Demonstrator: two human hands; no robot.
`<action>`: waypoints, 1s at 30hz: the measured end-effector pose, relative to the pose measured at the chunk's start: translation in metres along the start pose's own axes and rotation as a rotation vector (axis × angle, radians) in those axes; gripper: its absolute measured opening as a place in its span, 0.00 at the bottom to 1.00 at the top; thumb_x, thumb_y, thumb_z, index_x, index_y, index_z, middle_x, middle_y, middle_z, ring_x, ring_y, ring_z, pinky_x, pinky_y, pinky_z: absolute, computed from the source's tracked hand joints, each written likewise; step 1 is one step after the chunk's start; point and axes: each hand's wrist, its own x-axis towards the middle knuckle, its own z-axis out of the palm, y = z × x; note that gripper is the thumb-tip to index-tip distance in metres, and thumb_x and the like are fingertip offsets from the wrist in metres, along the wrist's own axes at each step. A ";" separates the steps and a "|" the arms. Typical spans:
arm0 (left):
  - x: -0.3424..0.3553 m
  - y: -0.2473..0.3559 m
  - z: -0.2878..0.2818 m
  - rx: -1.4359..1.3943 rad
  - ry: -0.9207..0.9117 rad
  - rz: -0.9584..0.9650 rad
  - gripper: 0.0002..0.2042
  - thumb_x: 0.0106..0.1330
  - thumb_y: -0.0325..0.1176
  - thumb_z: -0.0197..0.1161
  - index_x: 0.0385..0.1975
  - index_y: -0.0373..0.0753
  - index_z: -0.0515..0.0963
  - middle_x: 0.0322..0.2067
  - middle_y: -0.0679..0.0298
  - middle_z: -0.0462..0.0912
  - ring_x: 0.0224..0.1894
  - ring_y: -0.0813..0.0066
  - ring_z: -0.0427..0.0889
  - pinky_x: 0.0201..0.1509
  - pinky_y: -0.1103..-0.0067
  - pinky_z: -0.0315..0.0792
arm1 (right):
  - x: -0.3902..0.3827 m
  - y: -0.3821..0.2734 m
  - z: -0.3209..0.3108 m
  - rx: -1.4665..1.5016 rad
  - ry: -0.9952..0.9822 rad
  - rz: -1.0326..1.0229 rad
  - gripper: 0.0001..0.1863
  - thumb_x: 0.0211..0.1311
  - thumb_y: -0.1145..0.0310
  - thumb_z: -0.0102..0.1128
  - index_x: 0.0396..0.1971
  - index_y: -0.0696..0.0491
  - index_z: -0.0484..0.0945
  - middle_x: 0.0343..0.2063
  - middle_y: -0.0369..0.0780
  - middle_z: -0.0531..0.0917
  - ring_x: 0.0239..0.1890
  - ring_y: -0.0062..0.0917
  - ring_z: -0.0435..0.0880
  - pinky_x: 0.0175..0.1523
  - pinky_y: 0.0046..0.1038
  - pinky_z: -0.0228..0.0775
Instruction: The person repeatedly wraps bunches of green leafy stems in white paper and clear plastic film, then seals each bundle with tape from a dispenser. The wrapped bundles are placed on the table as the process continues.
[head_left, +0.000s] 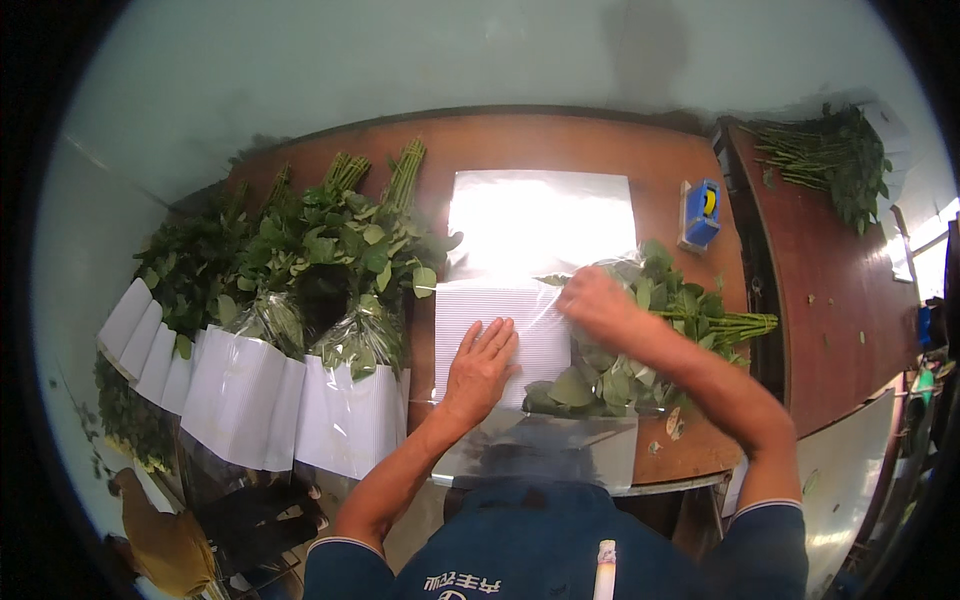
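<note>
Far-left floor: one co-worker in a mustard top [165,540], well apart from the table work.
Left rack of goods: green leafy bundles in white ribbed paper wraps [240,400], side by side, stems pointing away from the person. Four stem ends counted; far-left wraps overlapped, so exact total unclear.
Left hand: [483,368] one, spread flat on the white ribbed paper sheet [540,345], fingers extended, gripping nothing.
Paper: one loose sheet, mid-table, on top of the glossy plastic film sheet [540,220]. Looked light and fairly stiff, likely to crease; best held flat by palm or taken by an edge.
Film: one visible, count of layers unclear. Probably thin, slippery and clingy; pinch at a corner.
Right hand: [598,300] one, fingers curled at the paper's right edge, above the leaves. Couldn't tell whether it pinched anything.
Bundle in work: one bunch of broad green leaves on green stems [590,385], lying right of the sheet, leafy end partly under it, stems to the right. Likely light, springy, leaves bruisable; take by the stems.
Tape: one blue dispenser with a yellow roll [703,215], standing beyond the stems.
Right table: one pile of long leafy cut stems [830,165]; stem count not readable.
</note>
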 end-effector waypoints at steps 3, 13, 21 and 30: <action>0.001 -0.001 0.000 -0.015 0.013 -0.009 0.24 0.61 0.32 0.72 0.58 0.34 0.78 0.66 0.53 0.76 0.71 0.57 0.72 0.77 0.59 0.58 | -0.011 0.032 -0.042 -0.111 -0.253 0.164 0.04 0.55 0.72 0.61 0.30 0.51 0.83 0.30 0.40 0.84 0.39 0.35 0.85 0.46 0.40 0.77; 0.001 0.002 -0.003 -0.027 -0.002 -0.025 0.24 0.62 0.32 0.71 0.58 0.33 0.78 0.65 0.53 0.77 0.71 0.57 0.72 0.77 0.59 0.58 | -0.132 0.000 -0.083 0.033 0.045 0.354 0.14 0.52 0.78 0.61 0.39 0.52 0.83 0.28 0.39 0.80 0.31 0.35 0.83 0.32 0.38 0.75; -0.001 0.003 -0.001 0.046 -0.037 -0.005 0.21 0.61 0.30 0.69 0.55 0.32 0.80 0.64 0.53 0.78 0.71 0.58 0.71 0.77 0.57 0.56 | -0.186 -0.041 -0.006 0.308 0.179 0.656 0.17 0.54 0.79 0.63 0.46 0.53 0.85 0.33 0.43 0.85 0.36 0.40 0.85 0.38 0.38 0.78; 0.005 0.005 -0.002 0.011 -0.055 0.018 0.23 0.56 0.26 0.73 0.53 0.29 0.80 0.61 0.47 0.80 0.67 0.48 0.74 0.75 0.52 0.60 | -0.186 0.050 -0.062 0.876 0.368 1.072 0.10 0.69 0.69 0.62 0.33 0.61 0.83 0.21 0.35 0.79 0.28 0.13 0.77 0.35 0.24 0.71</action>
